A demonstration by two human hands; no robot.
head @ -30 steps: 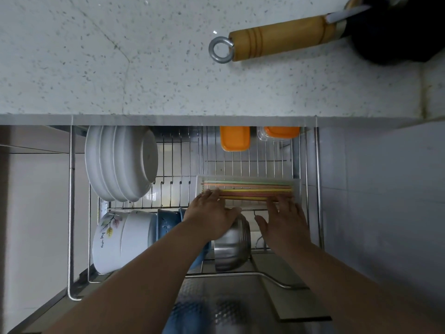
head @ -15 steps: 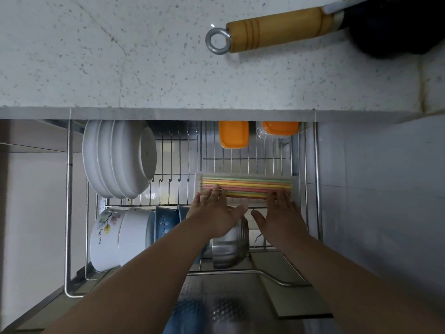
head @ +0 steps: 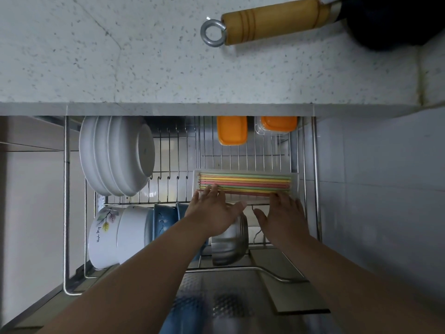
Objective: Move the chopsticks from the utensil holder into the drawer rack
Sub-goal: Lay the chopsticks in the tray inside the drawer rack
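Note:
Several coloured chopsticks (head: pixel 245 182), green, yellow and red, lie side by side in a clear rectangular tray (head: pixel 295 186) that rests on the wire drawer rack (head: pixel 240 155). My left hand (head: pixel 212 213) is flat with fingers spread, its fingertips touching the chopsticks at the tray's left front. My right hand (head: pixel 284 215) is also flat, fingertips on the tray's right front edge. Neither hand grips anything. No utensil holder is in view.
White bowls (head: pixel 115 155) stand on edge at the rack's left; more bowls (head: pixel 120 235) and a steel bowl (head: pixel 230 242) sit in front. Orange-lidded containers (head: pixel 232 130) are at the back. Above is a speckled counter (head: pixel 144 56) with a wooden pan handle (head: pixel 272 20).
Both hands stay at the tray's front edge; the left fingers have slid slightly onto the chopsticks. The view has shifted a little closer.

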